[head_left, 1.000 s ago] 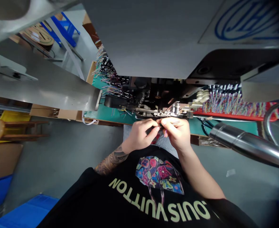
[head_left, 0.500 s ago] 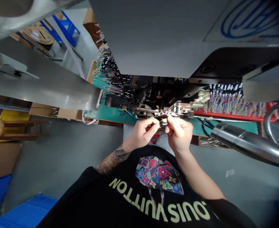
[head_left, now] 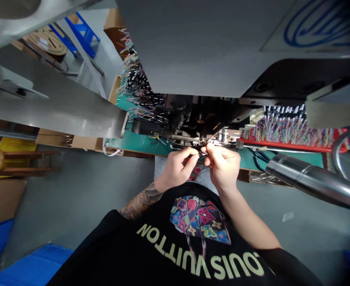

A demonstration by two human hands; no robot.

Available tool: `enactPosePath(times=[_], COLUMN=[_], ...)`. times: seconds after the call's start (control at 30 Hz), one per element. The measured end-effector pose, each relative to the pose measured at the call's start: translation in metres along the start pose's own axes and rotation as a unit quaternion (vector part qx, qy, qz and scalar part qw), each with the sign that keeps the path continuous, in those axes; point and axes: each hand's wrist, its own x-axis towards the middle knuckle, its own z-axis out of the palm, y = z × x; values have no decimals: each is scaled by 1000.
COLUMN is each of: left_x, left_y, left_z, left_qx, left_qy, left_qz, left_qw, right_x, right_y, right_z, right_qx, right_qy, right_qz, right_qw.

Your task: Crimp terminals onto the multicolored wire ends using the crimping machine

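A person seen from above, from their own viewpoint, wears a black short-sleeved T-shirt (head_left: 151, 250) printed with pale cream capitals, upside down from here: "OUIS VUITTON", the first letter lost in a fold. Above the words is a multicoloured floral picture.

A large grey metal machine (head_left: 189, 51) fills the top, bearing a white label (head_left: 326, 29) with blue looped lettering, too blurred and cropped to read.

The bare left hand (head_left: 177, 169), below a tattooed forearm, and the bare right hand (head_left: 225, 167) each pinch, thumb against forefinger, a small piece of thin dark and reddish wire (head_left: 203, 153). It spans the narrow gap between the fingertips, just in front of the machine's metal working parts, at the near edge of a green table (head_left: 160, 149).

At right, a red plastic tray (head_left: 285, 146) holds many multicoloured wires with white tips (head_left: 291, 125); a black-handled tool (head_left: 260, 158) lies near it.

Compared with one second ago, the right hand is drawn slightly away from the left, and the purple strand that hung below its fingers no longer shows.
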Motion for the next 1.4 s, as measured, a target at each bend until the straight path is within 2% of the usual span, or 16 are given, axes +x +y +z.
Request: enactPosePath(times=[0.07, 0.13, 0.23, 0.3, 0.33, 0.4, 0.53, 0.63, 0.8, 0.93, 1.1, 1.23, 1.3, 1.4], left_x=[2, 6, 9, 10, 10, 10, 6, 4, 3, 2, 2, 5, 7, 10], left_y=[0, -3, -10, -13, -13, -11, -2, -1, -2, -2, -5, -6, -6, -6], left_z=[-3, -7, -12, -12, -12, -10, -4, 0, 2, 1, 0, -4, -8, -14], left_qx=[-37, -94, -213, -271, -277, -242, -101, -27, 0, 17, 30, 22, -27, -137], left_qy=[-15, -55, -134, -161, -162, -141, -58, -21, 11, 12, 17, -16, -51, -115], left_qz=[-17, -59, -148, -182, -183, -160, -65, -26, -11, -4, 38, 54, 23, -68], left_qw=[999, 992, 956, 931, 929, 946, 991, 999, 1000, 1000, 999, 998, 998, 981], right_x=[1, 2, 4, 4, 3, 2, -1, -2, -1, 0, 0, 3, 4, 4], right_y=[-1, -2, -4, -5, -6, -6, -5, -3, -4, -6, -4, -6, -8, -11], right_z=[-3, -7, -12, -12, -11, -7, 0, 3, 7, 9, 8, 0, -5, -11], right_qx=[-8, -7, 8, 19, 24, 25, 7, 11, 33, 32, 15, 20, 31, 47], right_qy=[-25, -77, -134, -126, -111, -73, -19, 2, 23, 26, 25, -33, -83, -123], right_qz=[19, 45, 67, 62, 57, 45, 14, 9, 28, 31, 23, 61, 85, 93], right_qw=[999, 996, 989, 990, 992, 996, 1000, 1000, 999, 999, 999, 997, 992, 987])
